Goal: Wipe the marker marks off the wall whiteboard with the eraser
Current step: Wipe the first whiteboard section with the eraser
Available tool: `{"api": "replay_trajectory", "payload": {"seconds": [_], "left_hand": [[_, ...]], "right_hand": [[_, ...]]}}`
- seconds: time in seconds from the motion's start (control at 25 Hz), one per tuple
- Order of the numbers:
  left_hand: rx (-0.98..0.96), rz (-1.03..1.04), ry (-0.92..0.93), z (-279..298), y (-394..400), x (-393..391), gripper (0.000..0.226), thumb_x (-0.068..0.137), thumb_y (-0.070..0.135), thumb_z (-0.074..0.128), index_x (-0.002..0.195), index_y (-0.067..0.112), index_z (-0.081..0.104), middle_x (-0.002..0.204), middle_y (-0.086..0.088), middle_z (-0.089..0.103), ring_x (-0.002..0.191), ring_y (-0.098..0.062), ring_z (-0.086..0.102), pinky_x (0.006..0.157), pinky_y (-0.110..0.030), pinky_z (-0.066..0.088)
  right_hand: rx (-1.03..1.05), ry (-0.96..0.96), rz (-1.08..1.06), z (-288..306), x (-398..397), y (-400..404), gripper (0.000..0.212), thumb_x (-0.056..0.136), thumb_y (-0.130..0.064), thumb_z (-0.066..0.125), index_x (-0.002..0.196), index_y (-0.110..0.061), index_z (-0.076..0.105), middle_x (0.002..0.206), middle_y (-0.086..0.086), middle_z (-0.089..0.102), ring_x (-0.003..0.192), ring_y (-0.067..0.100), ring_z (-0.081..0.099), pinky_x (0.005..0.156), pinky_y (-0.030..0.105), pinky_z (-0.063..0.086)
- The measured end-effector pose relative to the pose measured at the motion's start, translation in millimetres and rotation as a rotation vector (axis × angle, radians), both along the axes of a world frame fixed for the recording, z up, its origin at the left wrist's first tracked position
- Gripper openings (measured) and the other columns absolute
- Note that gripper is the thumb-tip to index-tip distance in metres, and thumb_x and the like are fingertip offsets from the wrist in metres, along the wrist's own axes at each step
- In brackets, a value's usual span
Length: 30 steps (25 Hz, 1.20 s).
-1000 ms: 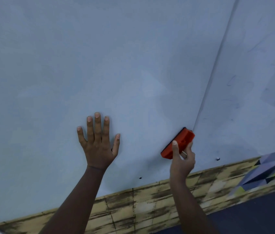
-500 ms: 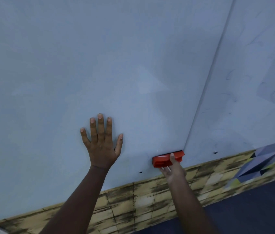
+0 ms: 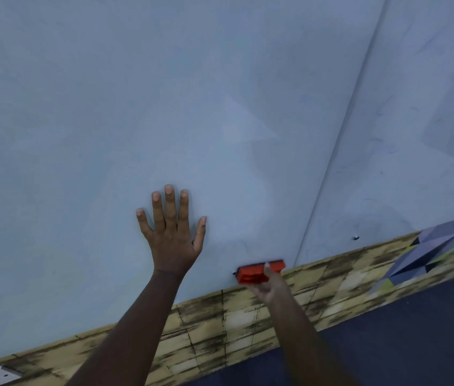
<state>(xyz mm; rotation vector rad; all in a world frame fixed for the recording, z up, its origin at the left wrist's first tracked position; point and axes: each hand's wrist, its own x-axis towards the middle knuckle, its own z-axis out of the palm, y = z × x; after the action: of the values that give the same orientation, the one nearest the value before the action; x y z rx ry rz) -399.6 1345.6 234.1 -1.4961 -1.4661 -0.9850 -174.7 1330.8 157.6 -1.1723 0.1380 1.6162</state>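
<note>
Clamped on the eraser (image 3: 259, 272), right grip (image 3: 269, 285) now down at whiteboard (image 3: 164, 107) bottom edge; left grip (image 3: 171, 235) flat, fingers apart, bracing.

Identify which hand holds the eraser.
The right hand grips the red eraser at the whiteboard's bottom edge; the left hand rests flat, fingers spread.

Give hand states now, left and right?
Left hand: open, fingers flat on the whiteboard.
Right hand: holding the red eraser.
</note>
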Motion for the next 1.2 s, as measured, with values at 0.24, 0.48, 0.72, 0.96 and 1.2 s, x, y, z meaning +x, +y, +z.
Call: {"api": "replay_trajectory", "payload": {"seconds": [0.24, 0.48, 0.72, 0.96, 1.2], "left_hand": [[-0.014, -0.003, 0.019, -1, -1, -2, 0.085, 0.108, 0.052, 0.047, 0.171, 0.015, 0.003, 0.179, -0.007, -0.011, 0.165, -0.028, -0.01, 0.131, -0.057, -0.008], [-0.019, -0.003, 0.015, -4, 0, -2, 0.086, 0.107, 0.052, 0.048, 0.171, 0.016, 0.004, 0.179, -0.007, -0.01, 0.165, -0.029, -0.008, 0.131, -0.058, -0.008], [-0.014, -0.008, 0.018, -5, -1, -2, 0.084, 0.108, 0.052, 0.047, 0.171, 0.016, 0.004, 0.179, -0.007, -0.009, 0.166, -0.028, -0.008, 0.132, -0.057, -0.006], [-0.061, -0.01, 0.055, -15, -13, -9, 0.083, 0.107, 0.051, 0.052, 0.171, 0.016, 0.012, 0.179, -0.007, -0.004, 0.166, -0.028, -0.003, 0.133, -0.054, -0.003], [-0.147, -0.034, 0.162, -29, -39, -39, 0.08, 0.106, 0.049, 0.059, 0.17, 0.017, 0.024, 0.179, -0.006, 0.01, 0.165, -0.026, 0.011, 0.133, -0.052, 0.009]], "right_hand": [[0.012, -0.034, 0.023, -26, -5, -11, 0.04, 0.101, -0.007, 0.062, 0.136, 0.004, 0.046, 0.143, 0.033, 0.052, 0.13, 0.048, 0.053, 0.106, 0.069, 0.042], [0.183, -0.117, -0.052, 29, 2, -2, 0.051, 0.087, -0.018, 0.081, 0.125, 0.008, 0.058, 0.119, 0.03, 0.068, 0.1, 0.039, 0.073, 0.09, 0.058, 0.058], [0.302, -0.293, -0.104, 63, -33, -7, 0.035, 0.086, -0.027, 0.083, 0.108, -0.005, 0.07, 0.104, 0.016, 0.074, 0.093, 0.034, 0.076, 0.071, 0.05, 0.065], [0.171, -0.286, -0.122, 30, -9, 4, 0.034, 0.092, -0.023, 0.077, 0.113, 0.001, 0.065, 0.116, 0.023, 0.07, 0.1, 0.039, 0.072, 0.08, 0.057, 0.062], [0.081, -0.231, -0.129, -21, 4, 7, 0.045, 0.094, -0.016, 0.073, 0.128, 0.007, 0.055, 0.132, 0.03, 0.061, 0.117, 0.046, 0.064, 0.097, 0.065, 0.052]]}}
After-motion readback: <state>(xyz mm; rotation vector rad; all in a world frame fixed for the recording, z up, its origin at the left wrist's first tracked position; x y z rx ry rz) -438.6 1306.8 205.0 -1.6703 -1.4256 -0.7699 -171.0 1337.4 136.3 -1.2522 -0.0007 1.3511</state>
